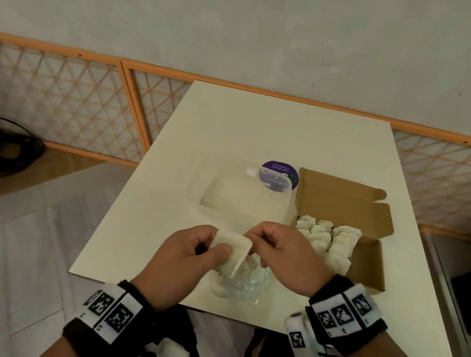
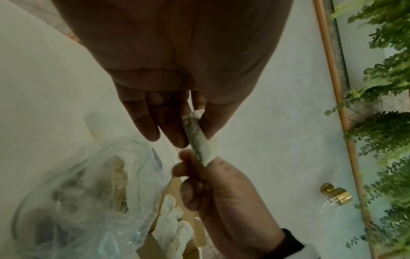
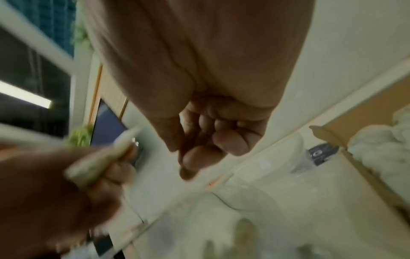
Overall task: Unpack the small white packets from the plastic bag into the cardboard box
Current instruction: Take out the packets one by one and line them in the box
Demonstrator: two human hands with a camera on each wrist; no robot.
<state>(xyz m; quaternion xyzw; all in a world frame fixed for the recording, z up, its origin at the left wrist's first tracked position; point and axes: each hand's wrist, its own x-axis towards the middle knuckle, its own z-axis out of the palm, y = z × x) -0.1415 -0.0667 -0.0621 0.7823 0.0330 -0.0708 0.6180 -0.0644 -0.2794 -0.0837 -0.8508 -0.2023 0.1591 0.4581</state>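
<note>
My left hand [image 1: 182, 258] and right hand [image 1: 283, 254] both pinch one small flat white packet [image 1: 232, 245] above the crumpled clear plastic bag [image 1: 236, 284]; the brown cardboard box [image 1: 370, 265] holds more packets.

Black wristbands [image 1: 345, 315] — white square-code tags, white wrist cameras [image 1: 302, 338]

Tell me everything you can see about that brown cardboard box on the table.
The cardboard box is plain brown and shallow, lying open on the white table to the right of a clear plastic tub. Its lid is folded back away from the person, with a tuck tab and side flaps sticking out. The part near the lid is packed with rows of small white packets; the near end shows bare cardboard. Neither hand touches it, though the right hand is just beside its left edge.
</note>
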